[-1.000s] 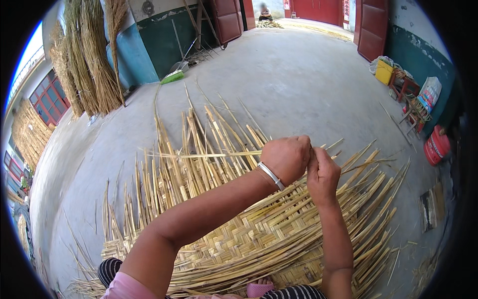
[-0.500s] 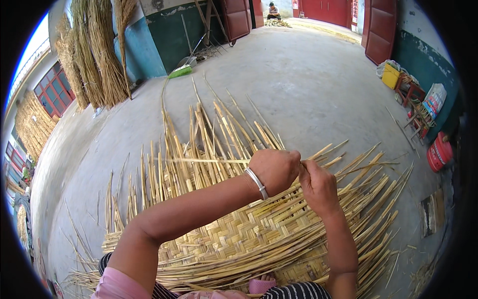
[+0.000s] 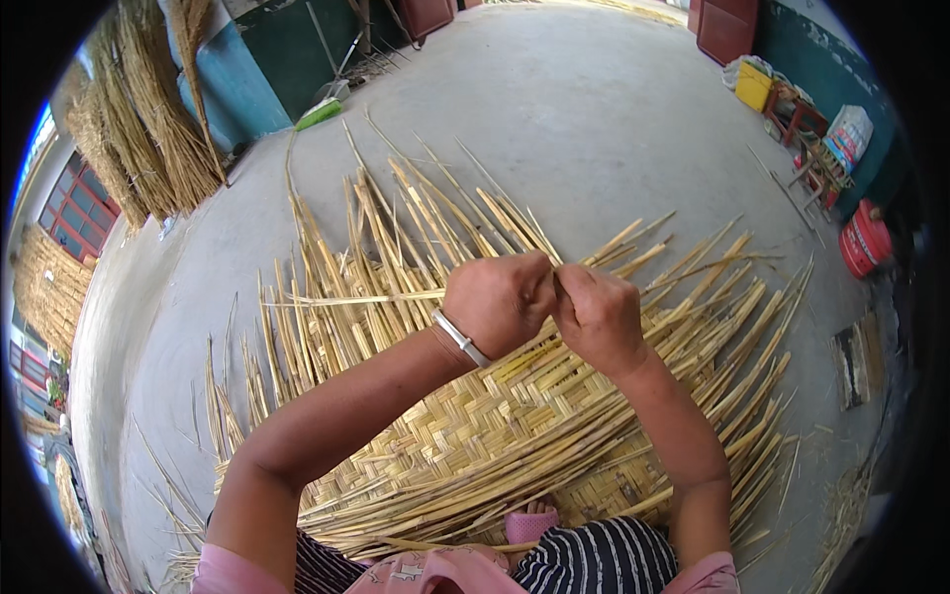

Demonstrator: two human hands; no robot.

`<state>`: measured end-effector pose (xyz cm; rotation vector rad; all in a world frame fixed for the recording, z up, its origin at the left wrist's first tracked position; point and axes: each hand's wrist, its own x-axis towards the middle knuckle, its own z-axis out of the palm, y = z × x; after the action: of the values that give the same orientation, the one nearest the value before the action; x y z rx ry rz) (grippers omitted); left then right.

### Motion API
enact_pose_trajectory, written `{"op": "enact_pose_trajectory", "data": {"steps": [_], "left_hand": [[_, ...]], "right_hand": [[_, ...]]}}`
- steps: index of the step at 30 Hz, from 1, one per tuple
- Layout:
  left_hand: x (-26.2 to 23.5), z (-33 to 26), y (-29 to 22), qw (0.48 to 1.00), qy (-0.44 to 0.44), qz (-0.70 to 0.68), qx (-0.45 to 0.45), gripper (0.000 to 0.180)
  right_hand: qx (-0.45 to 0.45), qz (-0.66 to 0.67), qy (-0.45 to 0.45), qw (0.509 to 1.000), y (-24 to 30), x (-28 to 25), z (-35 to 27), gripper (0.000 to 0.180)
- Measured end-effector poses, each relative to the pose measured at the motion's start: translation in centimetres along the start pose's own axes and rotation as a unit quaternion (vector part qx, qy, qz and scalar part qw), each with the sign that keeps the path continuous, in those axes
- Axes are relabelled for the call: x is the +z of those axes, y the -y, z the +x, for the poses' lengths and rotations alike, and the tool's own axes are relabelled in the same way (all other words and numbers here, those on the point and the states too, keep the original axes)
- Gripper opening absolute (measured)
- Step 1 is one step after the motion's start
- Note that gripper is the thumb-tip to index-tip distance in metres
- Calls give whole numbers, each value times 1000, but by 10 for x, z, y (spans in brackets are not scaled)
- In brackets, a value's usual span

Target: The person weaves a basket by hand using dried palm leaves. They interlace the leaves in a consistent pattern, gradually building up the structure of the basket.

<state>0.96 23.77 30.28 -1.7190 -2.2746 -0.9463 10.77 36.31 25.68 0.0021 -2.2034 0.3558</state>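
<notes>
i am looking down at my two bare hands held close together above a half-woven mat of flat pale-yellow reed strips that lies on the grey concrete floor. my left hand, with a silver metal bangle on its wrist, is curled shut into a fist around one long thin pale reed strip, which runs out sideways from the fist toward the left, level above the mat. my right hand sits just beside the left, touching it at the knuckles, fingers folded in and pinching the same strip where the two hands meet; i cannot see the fingertips themselves. the woven herringbone part of the mat is nearest my body, under my forearms, and loose unwoven strip ends fan out from it away from me and to the right. at the near edge of the mat a pink shoe toe pokes out beside my striped black-and-white trouser leg. far beyond the mat to the left, tall bundles of dry brown reeds lean against a blue wall. beyond the mat to the right stand a red round container and, farther off, a yellow box.
</notes>
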Motion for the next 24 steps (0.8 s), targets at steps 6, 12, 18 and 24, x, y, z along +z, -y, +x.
{"op": "enact_pose_trajectory", "data": {"steps": [6, 12, 18, 24], "left_hand": [[19, -8, 14, 963, 47, -186, -187, 22], [16, -11, 10, 995, 93, 0, -44, 15], [23, -8, 6, 998, 45, 46, -5, 12], [34, -10, 10, 980, 10, -140, -143, 17]], "right_hand": [[3, -30, -3, 1000, 2, 11, -12, 13], [20, -26, 25, 999, -4, 10, -18, 11], [31, 18, -11, 999, -5, 3, -18, 12], [9, 0, 3, 1000, -9, 7, -18, 13]]}}
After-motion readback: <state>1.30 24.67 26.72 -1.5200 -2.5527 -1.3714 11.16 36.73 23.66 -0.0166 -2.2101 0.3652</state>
